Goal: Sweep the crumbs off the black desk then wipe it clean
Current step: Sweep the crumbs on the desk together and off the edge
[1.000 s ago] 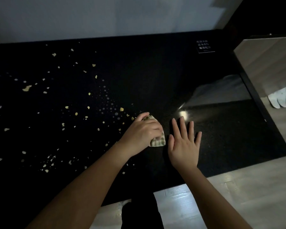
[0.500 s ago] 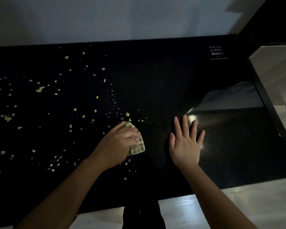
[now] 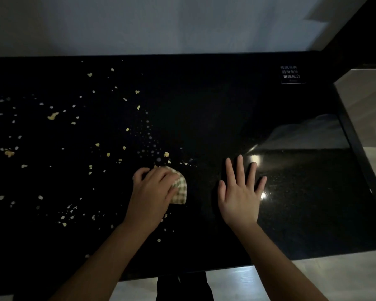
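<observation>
Black desk (image 3: 226,94) stretches below a pale wall (image 3: 161,22). Toward its front edge the left hand (image 3: 152,192) lies knuckles-up, forearm angled in from the lower left, fingers curled over a checked cloth (image 3: 180,190) held against the top. Just beside it, apart from the cloth, the right hand (image 3: 240,196) rests flat with straight fingers spread. Yellow crumbs (image 3: 52,115) scatter across the desk's left half, some just beyond the cloth. A small lettered label (image 3: 291,74) sits far right.

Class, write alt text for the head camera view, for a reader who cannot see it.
A left hand grips a folded checked cloth on a glossy black desk, with pale crumbs scattered mostly to its left. The right hand rests flat beside it, fingers spread.
</observation>
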Demonstrator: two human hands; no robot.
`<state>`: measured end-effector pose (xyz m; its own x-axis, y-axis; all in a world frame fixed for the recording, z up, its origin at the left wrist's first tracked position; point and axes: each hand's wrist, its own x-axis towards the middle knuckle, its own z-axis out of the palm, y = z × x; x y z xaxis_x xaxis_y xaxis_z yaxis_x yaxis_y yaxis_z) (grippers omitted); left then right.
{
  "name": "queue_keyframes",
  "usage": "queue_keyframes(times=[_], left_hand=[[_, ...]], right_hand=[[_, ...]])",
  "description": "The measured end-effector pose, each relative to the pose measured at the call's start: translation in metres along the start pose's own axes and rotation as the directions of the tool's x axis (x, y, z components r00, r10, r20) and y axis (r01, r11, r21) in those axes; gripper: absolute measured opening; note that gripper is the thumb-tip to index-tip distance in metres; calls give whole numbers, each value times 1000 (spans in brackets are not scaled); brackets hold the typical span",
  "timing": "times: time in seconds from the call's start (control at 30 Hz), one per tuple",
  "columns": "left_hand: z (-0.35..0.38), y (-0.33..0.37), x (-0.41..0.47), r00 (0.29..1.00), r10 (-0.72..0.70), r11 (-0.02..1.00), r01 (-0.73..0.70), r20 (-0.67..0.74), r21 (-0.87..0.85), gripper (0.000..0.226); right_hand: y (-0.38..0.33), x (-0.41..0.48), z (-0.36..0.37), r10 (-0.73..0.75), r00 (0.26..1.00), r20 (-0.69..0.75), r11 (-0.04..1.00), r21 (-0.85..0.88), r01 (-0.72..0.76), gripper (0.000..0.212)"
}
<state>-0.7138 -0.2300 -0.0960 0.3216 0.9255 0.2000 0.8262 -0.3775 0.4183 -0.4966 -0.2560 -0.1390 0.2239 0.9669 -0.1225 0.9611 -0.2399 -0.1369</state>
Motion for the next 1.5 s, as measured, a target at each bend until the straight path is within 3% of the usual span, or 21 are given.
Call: queue_keyframes(times=[0.13,0.37,0.57,0.8,0.93,1.1,1.33,1.5], left_hand=[[2,22,29,995,69,996,-73,-74,-54,26],[36,31,72,981,133,991,-133,143,-11,30],[15,0,51,982,32,993,-53,188,109,48],[-1,-28,34,996,-64,991,56,66,124,38],[5,-4,65,999,31,997,-29,-31,70,33],[30,2,98,988,135,991,-136,73,15,31],[4,-47,74,997,42,998,-44,57,34,34],[-16,-80,54,992,-36,995,24,120,100,35]], right_hand=[[2,4,-1,-20,1000,7,1000,-6,20,59],[6,22,-7,-39,999,13,999,17,39,58],[6,24,-6,-56,998,25,998,-6,56,60],[-5,33,-6,-108,994,31,993,-36,109,60],[-16,42,-6,-102,994,50,994,-27,104,60],[-21,45,-6,-77,997,26,997,-19,78,58],[-28,47,-4,-34,999,14,999,-32,34,58],[-50,56,-2,-36,999,19,999,-29,36,59]])
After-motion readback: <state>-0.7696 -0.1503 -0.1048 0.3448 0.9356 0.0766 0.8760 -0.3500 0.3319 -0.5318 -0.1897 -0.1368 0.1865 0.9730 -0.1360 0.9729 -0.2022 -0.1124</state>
